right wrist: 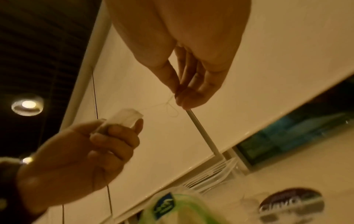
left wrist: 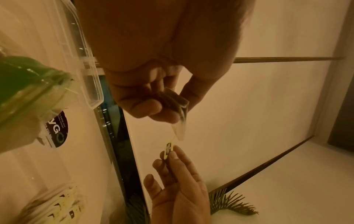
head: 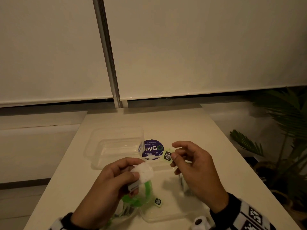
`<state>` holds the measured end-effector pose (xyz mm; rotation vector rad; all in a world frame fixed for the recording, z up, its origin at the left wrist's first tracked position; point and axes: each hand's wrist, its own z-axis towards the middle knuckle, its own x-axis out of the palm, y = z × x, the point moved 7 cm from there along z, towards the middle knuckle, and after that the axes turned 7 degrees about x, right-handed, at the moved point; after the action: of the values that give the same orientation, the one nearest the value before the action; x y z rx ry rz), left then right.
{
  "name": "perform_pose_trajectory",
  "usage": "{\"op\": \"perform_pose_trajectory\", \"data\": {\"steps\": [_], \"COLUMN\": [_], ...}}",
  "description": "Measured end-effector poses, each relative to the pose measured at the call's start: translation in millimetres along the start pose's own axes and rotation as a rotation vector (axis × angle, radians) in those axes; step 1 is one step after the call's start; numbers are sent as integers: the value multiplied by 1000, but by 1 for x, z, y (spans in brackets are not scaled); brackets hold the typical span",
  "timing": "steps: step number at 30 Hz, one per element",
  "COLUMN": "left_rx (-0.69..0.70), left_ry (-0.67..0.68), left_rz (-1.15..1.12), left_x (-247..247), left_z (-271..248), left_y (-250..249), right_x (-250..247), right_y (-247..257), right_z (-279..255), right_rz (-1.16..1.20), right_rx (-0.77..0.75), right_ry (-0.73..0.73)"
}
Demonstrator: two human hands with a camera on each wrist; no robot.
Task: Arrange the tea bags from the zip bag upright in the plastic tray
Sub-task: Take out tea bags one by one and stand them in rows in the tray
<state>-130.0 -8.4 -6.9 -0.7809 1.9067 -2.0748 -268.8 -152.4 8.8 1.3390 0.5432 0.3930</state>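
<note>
A: Left hand (head: 116,176), lower centre of the head view, fingers and thumb curled round a white tea bag (head: 144,173).

B: Right hand (head: 194,170) pinches its paper tag (head: 167,156), other fingers loosely spread.

A: Clear plastic tray (head: 99,143) at centre left; zip bag (head: 141,193) below the hands.

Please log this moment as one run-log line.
left hand: holds tea bag | right hand: pinches tag | tray: empty
</note>
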Motion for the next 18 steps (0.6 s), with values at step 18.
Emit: {"op": "perform_pose_trajectory", "data": {"steps": [18], "left_rx": [-31], "left_ry": [227], "left_rz": [226], "left_x": [21], "left_z": [-11], "left_y": [14], "right_x": [8], "right_y": [-6], "right_z": [-1], "right_rz": [468], "right_rx": [321], "right_ry": [43]}}
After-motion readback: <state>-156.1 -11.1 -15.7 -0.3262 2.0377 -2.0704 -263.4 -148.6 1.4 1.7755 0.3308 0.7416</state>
